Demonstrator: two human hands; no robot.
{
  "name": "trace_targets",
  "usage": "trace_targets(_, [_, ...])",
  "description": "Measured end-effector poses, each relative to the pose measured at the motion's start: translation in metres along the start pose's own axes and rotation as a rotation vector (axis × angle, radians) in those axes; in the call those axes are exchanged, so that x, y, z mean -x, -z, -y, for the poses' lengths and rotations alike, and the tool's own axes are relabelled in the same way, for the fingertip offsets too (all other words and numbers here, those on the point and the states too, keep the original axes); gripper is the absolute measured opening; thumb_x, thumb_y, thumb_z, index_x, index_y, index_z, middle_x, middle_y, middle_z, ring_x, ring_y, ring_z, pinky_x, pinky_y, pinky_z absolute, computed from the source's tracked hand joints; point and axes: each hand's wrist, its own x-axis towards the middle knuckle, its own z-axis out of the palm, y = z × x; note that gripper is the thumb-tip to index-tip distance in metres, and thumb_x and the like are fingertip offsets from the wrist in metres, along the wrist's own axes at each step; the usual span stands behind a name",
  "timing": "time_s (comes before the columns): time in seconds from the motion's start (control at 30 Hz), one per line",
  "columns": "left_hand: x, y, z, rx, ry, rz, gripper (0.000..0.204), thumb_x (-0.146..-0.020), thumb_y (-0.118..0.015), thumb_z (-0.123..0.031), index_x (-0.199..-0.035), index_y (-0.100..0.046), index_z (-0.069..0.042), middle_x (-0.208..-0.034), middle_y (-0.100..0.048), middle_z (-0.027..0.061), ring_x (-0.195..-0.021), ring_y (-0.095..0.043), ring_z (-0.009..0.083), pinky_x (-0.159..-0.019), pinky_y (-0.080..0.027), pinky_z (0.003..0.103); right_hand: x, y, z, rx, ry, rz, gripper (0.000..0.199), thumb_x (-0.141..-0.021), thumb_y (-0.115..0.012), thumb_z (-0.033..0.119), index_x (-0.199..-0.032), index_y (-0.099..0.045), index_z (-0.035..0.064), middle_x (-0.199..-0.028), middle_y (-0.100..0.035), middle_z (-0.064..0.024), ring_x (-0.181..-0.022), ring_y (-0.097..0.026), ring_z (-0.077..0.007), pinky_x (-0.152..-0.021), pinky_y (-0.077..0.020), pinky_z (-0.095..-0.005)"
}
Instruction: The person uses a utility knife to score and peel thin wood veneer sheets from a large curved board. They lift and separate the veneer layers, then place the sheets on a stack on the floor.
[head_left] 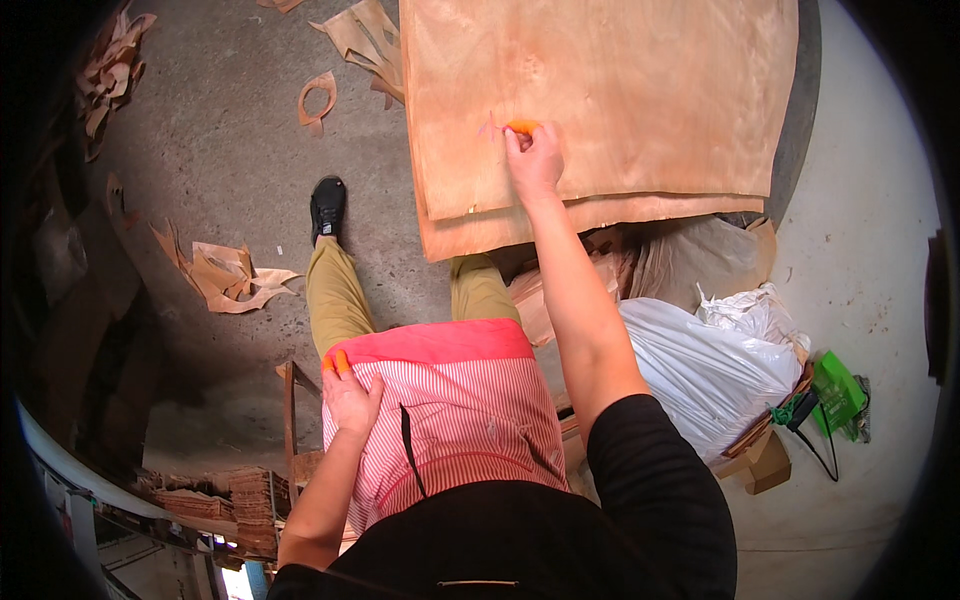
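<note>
My right hand (537,162) reaches forward over a stack of thin wooden veneer sheets (600,70). Its thumb and fingers come together in a pinch, with orange finger covers (521,126) showing at the tips. Whatever sits between them is too small to make out. Faint pink marks (489,127) show on the top sheet just left of the fingertips. Against the red-and-white striped apron (460,400) rests my left hand (352,402), lying flat and open. Two of its fingers wear orange covers, and nothing is in it.
Torn veneer scraps (232,275) litter the concrete floor at left. Under and beside the stack's near right corner lie bulging white plastic sacks (690,365). A green bag (838,390) and a cardboard box (765,462) are at right. Veneer piles (255,505) stand at lower left.
</note>
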Motion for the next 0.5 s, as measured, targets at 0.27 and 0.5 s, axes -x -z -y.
trace_targets(0.27, [-0.004, 0.001, 0.004, -0.012, -0.032, -0.005, 0.078, -0.069, -0.064, -0.038, -0.128, -0.031, 0.001, -0.123, -0.034, 0.0253, -0.114, -0.035, 0.0392, -0.097, -0.030, 0.043, 0.019, -0.005, -0.007, 0.088, 0.041, 0.069, 0.012, -0.071, -0.068, 0.019, -0.076, -0.062, 0.0093, -0.076, -0.054, -0.0043, -0.063, -0.058, -0.0189, -0.056, -0.0461, -0.0329])
trace_targets(0.5, [-0.004, 0.005, -0.003, -0.006, -0.002, 0.004, 0.078, -0.069, -0.065, -0.037, -0.128, -0.032, 0.001, -0.121, -0.035, 0.0250, -0.113, -0.036, 0.0387, -0.097, -0.031, 0.042, 0.016, 0.007, 0.005, -0.195, -0.098, -0.022, 0.012, -0.073, -0.068, 0.019, -0.078, -0.063, 0.0088, -0.076, -0.054, -0.0043, -0.062, -0.057, -0.0162, -0.057, -0.0464, -0.0290])
